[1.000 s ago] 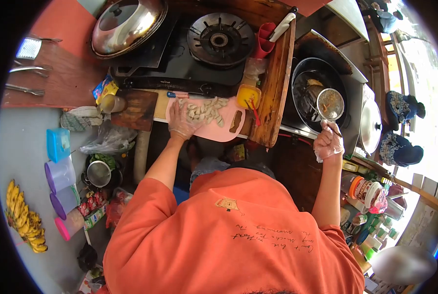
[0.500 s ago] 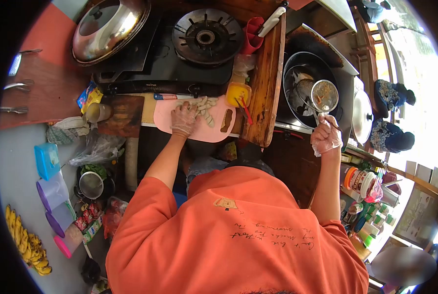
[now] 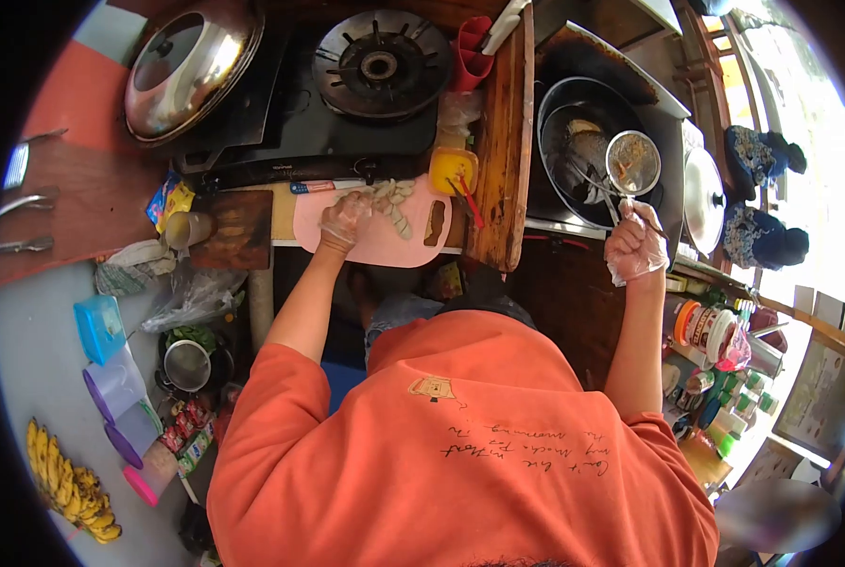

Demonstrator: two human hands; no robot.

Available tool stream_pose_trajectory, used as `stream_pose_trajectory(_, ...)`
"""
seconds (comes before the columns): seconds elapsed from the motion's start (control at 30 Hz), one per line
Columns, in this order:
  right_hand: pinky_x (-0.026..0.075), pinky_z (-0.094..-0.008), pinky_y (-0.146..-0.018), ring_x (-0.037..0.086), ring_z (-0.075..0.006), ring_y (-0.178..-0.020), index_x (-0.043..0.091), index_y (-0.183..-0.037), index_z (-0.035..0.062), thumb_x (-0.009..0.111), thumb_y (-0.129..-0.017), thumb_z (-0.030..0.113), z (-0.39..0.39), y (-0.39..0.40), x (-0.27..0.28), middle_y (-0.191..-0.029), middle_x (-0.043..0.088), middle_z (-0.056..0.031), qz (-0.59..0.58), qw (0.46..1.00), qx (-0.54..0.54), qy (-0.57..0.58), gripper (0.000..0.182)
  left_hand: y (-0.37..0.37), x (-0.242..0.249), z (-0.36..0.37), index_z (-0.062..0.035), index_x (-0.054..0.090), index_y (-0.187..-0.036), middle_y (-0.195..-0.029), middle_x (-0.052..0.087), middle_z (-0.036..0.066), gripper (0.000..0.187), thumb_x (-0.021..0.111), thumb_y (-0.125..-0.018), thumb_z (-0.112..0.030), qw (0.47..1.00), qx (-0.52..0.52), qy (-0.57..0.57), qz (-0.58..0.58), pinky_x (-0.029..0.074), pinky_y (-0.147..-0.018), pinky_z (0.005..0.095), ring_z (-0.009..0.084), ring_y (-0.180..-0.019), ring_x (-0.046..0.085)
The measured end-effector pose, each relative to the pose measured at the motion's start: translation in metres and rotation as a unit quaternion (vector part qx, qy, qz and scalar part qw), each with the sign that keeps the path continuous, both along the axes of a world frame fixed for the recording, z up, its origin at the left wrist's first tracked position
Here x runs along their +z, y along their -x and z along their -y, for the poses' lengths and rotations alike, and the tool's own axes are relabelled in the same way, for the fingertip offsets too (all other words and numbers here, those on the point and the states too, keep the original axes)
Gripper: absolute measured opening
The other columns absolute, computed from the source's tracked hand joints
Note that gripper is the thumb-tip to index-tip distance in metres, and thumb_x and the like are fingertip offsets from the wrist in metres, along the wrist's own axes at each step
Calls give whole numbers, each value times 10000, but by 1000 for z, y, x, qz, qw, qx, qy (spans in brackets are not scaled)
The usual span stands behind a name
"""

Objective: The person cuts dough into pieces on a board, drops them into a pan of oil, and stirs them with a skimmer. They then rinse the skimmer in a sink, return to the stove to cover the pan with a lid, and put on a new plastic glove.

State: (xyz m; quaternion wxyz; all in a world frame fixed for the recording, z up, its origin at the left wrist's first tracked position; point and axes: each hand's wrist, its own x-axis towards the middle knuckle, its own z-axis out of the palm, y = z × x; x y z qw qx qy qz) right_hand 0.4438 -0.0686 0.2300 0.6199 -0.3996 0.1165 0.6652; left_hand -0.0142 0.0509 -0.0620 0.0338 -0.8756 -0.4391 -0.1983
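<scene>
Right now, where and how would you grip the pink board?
Probably the slotted end of the pink board, from the near right: the cut-out slot should suit hooked fingers, while the left hand and pale pieces take up the rest. Keep it level.

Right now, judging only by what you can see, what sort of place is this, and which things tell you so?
Most likely a kitchen, though whether in a home or a food stall isn't clear. A black stove, a deep pan and a pink chopping board show it.
</scene>
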Motion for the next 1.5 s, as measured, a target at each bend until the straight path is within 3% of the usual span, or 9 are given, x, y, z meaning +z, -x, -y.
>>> stream_pose_trajectory(0.3,197,-205,-352,224,-34,-352,568,-815,32,571,-949,203,5,-4,-3,-447,263,103,11,1000,-12,-20,217,-25,55,-13,-83,673,-875,-821,691,70,144,752,-807,-182,948,139,34,285,548,-609,347,239,-695,678)
stream_pose_trajectory(0.4,202,-205,-350,228,-36,-350,578,-818,30,580,-943,207,8,-6,-5,-445,261,104,5,1000,-22,-17,217,-24,59,-18,-36,687,-928,-778,684,86,242,786,-815,-225,848,257,155,437,511,-612,325,217,-675,651)
stream_pose_trajectory(0.47,210,-206,-348,239,-36,-347,585,-821,37,593,-934,210,11,-11,-11,-441,268,103,-12,999,-23,-39,207,-30,89,-20,-22,683,-928,-777,677,83,262,794,-814,-231,605,345,287,658,499,-610,305,204,-668,632)
stream_pose_trajectory(0.6,228,-199,-342,259,-33,-339,598,-797,54,602,-936,230,14,-5,1,-444,288,106,52,997,-48,36,224,-50,172,-30,-27,652,-934,-738,638,70,201,741,-865,-194,517,248,407,711,420,-427,238,136,-563,590)
stream_pose_trajectory(0.87,229,-221,-351,262,-65,-354,633,-823,30,648,-899,259,35,-22,-2,-445,309,77,77,996,-31,28,242,-217,294,-78,-48,653,-1015,-771,667,60,214,730,-868,-183,597,28,579,554,340,-380,207,88,-512,538)
stream_pose_trajectory(0.97,162,-266,-379,228,-88,-355,666,-833,53,653,-838,285,43,-17,2,-447,263,65,157,985,-37,54,232,-301,278,-78,-25,700,-927,-742,680,56,155,722,-870,-168,722,-70,534,435,326,-375,212,64,-460,496)
stream_pose_trajectory(1.03,176,-268,-383,243,-88,-371,677,-823,64,653,-825,282,50,-18,-4,-484,309,55,173,982,-34,65,220,-349,238,-100,-59,725,-868,-807,717,86,182,656,-881,-228,936,-230,268,4,495,-550,343,198,-616,633)
stream_pose_trajectory(1.13,189,-269,-388,263,-87,-386,685,-793,76,647,-814,253,59,-12,9,-521,335,53,172,981,-34,81,182,-392,230,-83,-89,739,-878,-965,716,131,305,542,-897,-322,920,-291,49,-259,526,-870,435,342,-945,670)
stream_pose_trajectory(1.5,202,-287,-392,272,-100,-394,686,-809,82,641,-834,221,74,-17,11,-571,394,28,170,983,-31,57,148,-424,244,-101,-36,680,-1137,-1220,639,200,589,352,-984,-501,941,-125,246,-195,486,-968,438,349,-1138,615)
